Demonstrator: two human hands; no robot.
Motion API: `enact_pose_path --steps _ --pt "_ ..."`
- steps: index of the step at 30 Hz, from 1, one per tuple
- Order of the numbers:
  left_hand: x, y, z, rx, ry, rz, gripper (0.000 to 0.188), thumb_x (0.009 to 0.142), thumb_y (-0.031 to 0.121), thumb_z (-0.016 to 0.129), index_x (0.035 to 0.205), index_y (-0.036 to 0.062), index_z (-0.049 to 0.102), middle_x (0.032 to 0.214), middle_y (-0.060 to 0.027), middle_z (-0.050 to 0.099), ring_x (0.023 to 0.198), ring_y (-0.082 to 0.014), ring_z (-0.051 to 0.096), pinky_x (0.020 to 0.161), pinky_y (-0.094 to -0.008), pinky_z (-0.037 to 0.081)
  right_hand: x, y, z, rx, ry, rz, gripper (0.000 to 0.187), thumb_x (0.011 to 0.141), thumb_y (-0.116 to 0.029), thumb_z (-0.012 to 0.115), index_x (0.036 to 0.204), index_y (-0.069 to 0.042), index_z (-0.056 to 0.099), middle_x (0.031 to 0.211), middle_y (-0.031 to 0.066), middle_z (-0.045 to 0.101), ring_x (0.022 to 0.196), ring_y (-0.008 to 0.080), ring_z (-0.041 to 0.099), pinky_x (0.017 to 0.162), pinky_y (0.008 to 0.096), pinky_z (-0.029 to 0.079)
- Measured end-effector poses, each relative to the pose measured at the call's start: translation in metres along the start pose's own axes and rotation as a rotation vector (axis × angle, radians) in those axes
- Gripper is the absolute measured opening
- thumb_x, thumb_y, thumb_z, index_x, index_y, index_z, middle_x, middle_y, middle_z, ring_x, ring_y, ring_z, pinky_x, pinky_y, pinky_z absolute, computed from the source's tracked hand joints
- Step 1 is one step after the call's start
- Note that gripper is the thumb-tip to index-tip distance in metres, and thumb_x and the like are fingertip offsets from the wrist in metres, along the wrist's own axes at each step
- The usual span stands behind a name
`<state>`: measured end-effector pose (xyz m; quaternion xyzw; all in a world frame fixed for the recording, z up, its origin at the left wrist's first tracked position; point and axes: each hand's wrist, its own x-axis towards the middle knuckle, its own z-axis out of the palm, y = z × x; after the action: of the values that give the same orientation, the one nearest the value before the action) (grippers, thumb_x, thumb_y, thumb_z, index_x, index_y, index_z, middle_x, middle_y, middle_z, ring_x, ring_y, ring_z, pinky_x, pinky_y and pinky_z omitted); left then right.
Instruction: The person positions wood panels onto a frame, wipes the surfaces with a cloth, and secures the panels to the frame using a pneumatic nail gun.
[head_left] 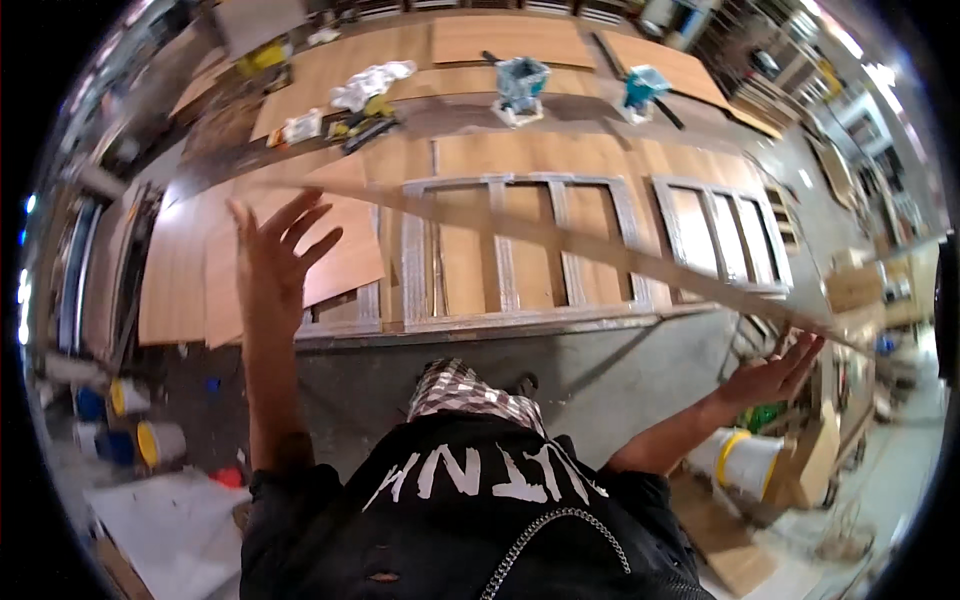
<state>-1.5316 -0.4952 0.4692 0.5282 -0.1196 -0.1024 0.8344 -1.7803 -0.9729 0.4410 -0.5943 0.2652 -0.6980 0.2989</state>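
A long thin wooden board [560, 238], seen nearly edge-on and blurred, slants across in front of me above the workbench, higher at its left end. My left hand [275, 255] is raised by that left end with fingers spread; a fingertip comes close to the board, and contact is unclear. At the lower right end, my right hand [775, 373] has its fingers against the board and appears to hold it. Below lie a grey slatted frame [410, 255] and a smaller grey frame [708, 188]. Flat wooden panels [185, 270] rest on the bench's left side.
On the far bench stand two lined containers [522, 85] [645, 88]. A white cloth [372, 86] lies near a yellow-and-black tool [365, 122]. Buckets stand on the floor, one white with a yellow band [742, 462] by my right arm. Wood offcuts [810, 455] lean at the right.
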Motion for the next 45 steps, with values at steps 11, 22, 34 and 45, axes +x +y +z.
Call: enact_pose_path --steps 11,22,34,45 --pt "0.096 -0.092 0.055 0.648 0.375 0.028 0.049 0.080 0.049 0.071 0.073 0.0016 0.062 0.060 0.0014 0.053 0.055 -0.0090 0.048 0.049 -0.0288 0.040 0.110 0.176 0.202 -0.644 -1.056 0.118 0.063 0.090 -0.058 0.047 0.132 -0.012 0.053 0.121 0.0212 0.060 0.108 0.0329 0.059 0.091 0.0417 0.045" --pt "0.040 -0.275 -0.048 0.650 0.428 -0.188 0.069 0.084 0.050 0.062 0.124 -0.0053 0.052 0.103 -0.0191 0.066 0.101 -0.0245 0.063 0.082 -0.0336 0.048 -0.081 0.303 0.175 -1.063 -1.347 0.008 0.068 0.081 -0.048 0.059 0.125 0.004 0.053 0.119 0.0279 0.057 0.112 0.0428 0.054 0.095 0.0485 0.043" --pt "-0.176 -0.247 -0.122 0.184 1.291 -0.309 0.040 0.092 0.028 0.060 0.118 -0.0013 0.056 0.108 -0.0128 0.061 0.087 -0.0212 0.064 0.075 -0.0319 0.055 -0.324 0.031 0.280 0.628 -1.594 1.075 0.067 0.097 -0.042 0.048 0.145 -0.001 0.024 0.148 0.0174 0.028 0.130 0.0304 0.038 0.100 0.0461 0.043" --pt "-0.167 -0.213 -0.280 -0.018 1.313 -0.263 0.046 0.093 0.035 0.057 0.122 -0.0015 0.055 0.104 -0.0092 0.062 0.083 -0.0162 0.062 0.063 -0.0284 0.056 -0.497 0.119 0.376 0.318 -1.857 0.857 0.078 0.089 -0.067 0.039 0.150 -0.031 0.008 0.153 0.0084 0.018 0.133 0.0318 0.029 0.084 0.0515 0.049"
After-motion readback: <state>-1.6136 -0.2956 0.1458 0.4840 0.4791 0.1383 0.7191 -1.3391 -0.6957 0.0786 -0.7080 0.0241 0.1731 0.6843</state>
